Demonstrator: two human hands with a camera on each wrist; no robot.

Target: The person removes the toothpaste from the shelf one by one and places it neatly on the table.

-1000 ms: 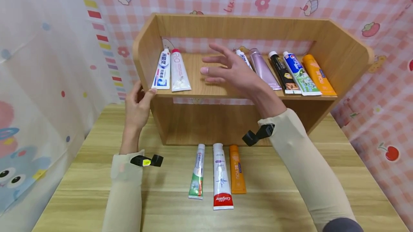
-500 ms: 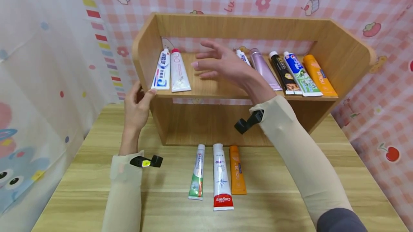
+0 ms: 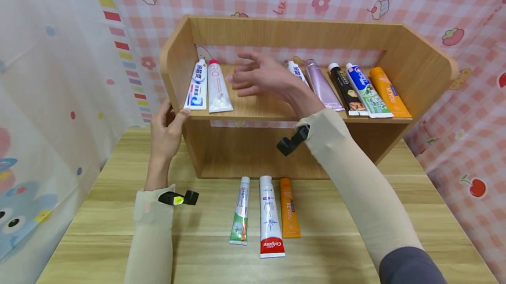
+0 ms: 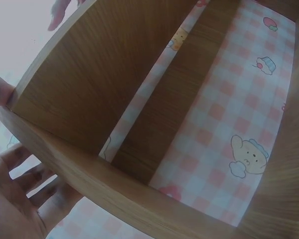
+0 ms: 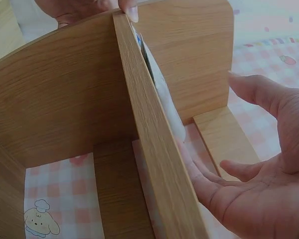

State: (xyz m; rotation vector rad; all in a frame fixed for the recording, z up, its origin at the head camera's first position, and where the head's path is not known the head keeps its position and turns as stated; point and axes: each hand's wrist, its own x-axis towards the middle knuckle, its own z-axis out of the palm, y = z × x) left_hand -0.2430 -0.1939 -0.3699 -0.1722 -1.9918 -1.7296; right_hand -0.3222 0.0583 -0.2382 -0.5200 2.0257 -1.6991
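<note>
Right hand (image 3: 262, 77) now farther left over shelf (image 3: 257, 107).

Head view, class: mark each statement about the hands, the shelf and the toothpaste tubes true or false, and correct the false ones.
1. Three toothpaste tubes lie on the table in front of the shelf. True: the green-and-white tube, the Colgate tube and the orange tube on the table lie side by side.
2. The left hand holds a tube. False: it grips the shelf at its left side panel.
3. The right hand is over the upper board with fingers spread. True.
4. The upper board holds four tubes. False: seven show, two at the left and five at the right.
</note>
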